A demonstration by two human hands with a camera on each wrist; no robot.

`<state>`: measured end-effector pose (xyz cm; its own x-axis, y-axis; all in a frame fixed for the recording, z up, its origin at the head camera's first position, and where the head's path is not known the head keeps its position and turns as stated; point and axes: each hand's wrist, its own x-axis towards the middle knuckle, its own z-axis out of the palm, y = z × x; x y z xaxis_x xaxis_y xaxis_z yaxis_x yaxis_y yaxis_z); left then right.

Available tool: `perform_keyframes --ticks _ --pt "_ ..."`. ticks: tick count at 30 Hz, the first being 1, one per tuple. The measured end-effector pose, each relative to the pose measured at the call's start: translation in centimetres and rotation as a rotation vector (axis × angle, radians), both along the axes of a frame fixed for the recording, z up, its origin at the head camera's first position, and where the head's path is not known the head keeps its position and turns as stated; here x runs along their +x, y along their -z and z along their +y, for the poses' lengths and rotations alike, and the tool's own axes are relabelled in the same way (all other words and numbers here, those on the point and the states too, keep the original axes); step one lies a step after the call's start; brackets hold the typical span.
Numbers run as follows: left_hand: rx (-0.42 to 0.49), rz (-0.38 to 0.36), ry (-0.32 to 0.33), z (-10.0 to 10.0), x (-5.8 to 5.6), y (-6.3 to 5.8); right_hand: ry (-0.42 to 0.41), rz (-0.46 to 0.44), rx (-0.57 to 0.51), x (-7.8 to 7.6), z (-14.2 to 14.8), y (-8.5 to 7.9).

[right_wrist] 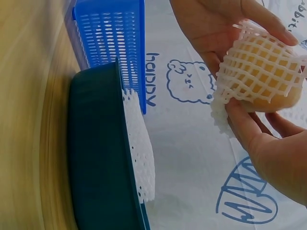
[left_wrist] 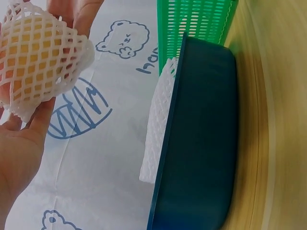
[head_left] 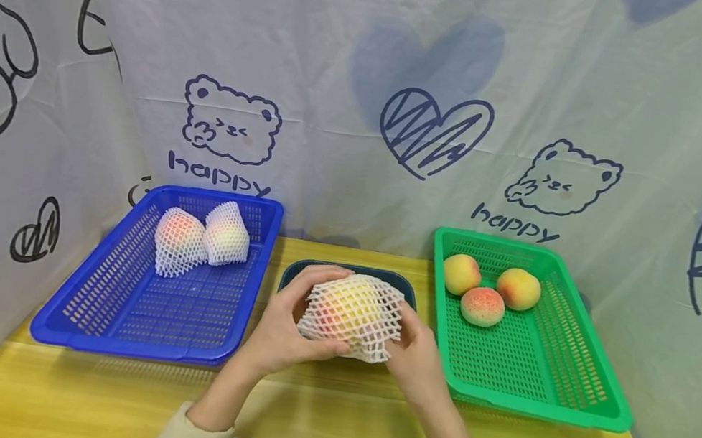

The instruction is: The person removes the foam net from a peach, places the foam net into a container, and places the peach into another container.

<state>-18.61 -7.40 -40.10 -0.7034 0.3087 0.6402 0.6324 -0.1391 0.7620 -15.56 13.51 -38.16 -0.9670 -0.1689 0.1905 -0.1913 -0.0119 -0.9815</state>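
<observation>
A yellow-and-red peach (head_left: 347, 305) sits inside a white foam net (head_left: 381, 323), held up over a dark teal basin (head_left: 405, 281). My left hand (head_left: 286, 327) grips the netted peach from the left, thumb in front and fingers over the top. On the other side my right hand (head_left: 420, 353) holds the net's edge, its fingertips partly hidden behind the mesh. In the right wrist view, the peach's lower side (right_wrist: 273, 103) is bare below the net, near the right fingers (right_wrist: 240, 117). More white foam netting (left_wrist: 160, 124) shows above the basin's rim.
To the left stands a blue basket (head_left: 183, 323) with two netted peaches (head_left: 179, 239) at its back. A green basket (head_left: 516, 368) on the right holds three bare peaches (head_left: 482, 306). Both rest on a wooden table (head_left: 328, 419), and a printed cloth (head_left: 330, 173) hangs behind.
</observation>
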Motion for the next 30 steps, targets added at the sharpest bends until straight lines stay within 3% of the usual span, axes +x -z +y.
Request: perform_keyframes --ticks 18,30 --pt "-0.030 -0.006 -0.012 -0.04 0.01 0.05 0.003 0.033 -0.074 -0.41 0.17 0.43" --pt "-0.074 -0.006 -0.107 -0.26 0.20 -0.27 0.123 -0.005 -0.036 -0.78 0.27 0.44"
